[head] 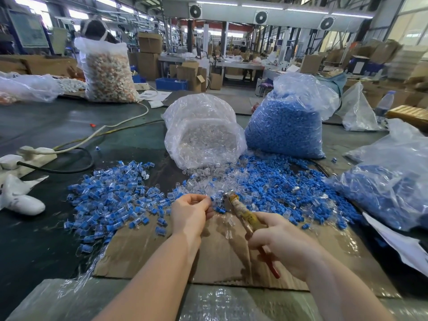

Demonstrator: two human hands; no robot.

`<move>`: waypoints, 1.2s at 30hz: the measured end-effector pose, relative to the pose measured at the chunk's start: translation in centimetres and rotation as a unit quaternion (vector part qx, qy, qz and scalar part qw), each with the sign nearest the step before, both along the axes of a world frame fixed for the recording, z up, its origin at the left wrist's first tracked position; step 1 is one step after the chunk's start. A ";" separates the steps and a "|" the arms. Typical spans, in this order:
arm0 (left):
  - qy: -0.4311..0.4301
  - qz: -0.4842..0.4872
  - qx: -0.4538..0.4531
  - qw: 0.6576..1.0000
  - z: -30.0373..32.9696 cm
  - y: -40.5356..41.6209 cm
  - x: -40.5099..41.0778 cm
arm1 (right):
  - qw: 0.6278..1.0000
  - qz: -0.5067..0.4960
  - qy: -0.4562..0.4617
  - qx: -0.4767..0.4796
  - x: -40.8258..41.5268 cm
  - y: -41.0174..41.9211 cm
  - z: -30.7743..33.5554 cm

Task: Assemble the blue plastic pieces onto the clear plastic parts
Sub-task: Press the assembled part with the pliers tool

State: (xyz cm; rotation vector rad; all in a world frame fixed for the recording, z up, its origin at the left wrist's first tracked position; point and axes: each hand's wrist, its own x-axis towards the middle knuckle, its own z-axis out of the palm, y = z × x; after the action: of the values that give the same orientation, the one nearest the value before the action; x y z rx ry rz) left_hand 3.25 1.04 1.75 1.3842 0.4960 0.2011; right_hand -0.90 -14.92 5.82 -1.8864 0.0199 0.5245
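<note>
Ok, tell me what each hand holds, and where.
Right hand grips the pliers by their handles. Left hand pinches a small clear part in its fingertips.

1. Bright, even daylight from high windows [412, 24] and ceiling strip lights [261, 5].
2. Soft shadows only.
3. Glare on the clear plastic bags [203, 130] and bubble wrap [222, 304].
4. Wide-angle bowing at the edges; corners smeared.
5. Background and right edge slightly blurred.

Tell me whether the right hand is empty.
No: the right hand grips a pliers-like tool with red handles, its tip near the left hand.
</note>
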 end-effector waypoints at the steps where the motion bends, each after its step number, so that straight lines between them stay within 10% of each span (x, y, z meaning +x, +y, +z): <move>1: -0.006 0.009 0.035 0.999 -0.1 0.5 0.0 | 1.000 -0.018 -0.015 -0.003 0.3 -0.2 -0.3; 7: -0.066 0.076 0.445 0.890 -1.1 5.3 0.7 | 0.929 -0.127 -0.219 -0.269 3.2 -4.2 -2.9; 15: -0.041 0.051 0.587 0.807 -2.5 6.8 0.8 | 0.801 -0.129 -0.168 -0.560 4.7 -7.6 -4.1; 25: -0.176 -0.265 0.473 0.822 -3.0 -0.6 -1.3 | 0.802 -0.118 -0.165 -0.562 5.1 -7.8 -4.9; 36: -0.152 -0.208 0.438 0.861 -3.5 -1.9 -0.8 | 0.766 -0.109 -0.297 -0.559 6.2 -4.4 -5.5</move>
State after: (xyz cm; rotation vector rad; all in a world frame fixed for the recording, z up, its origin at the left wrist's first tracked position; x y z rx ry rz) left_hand 2.44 -0.89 -1.78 2.2614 -0.2235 0.3020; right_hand 5.29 -19.33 0.31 -3.0955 0.1613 -0.4149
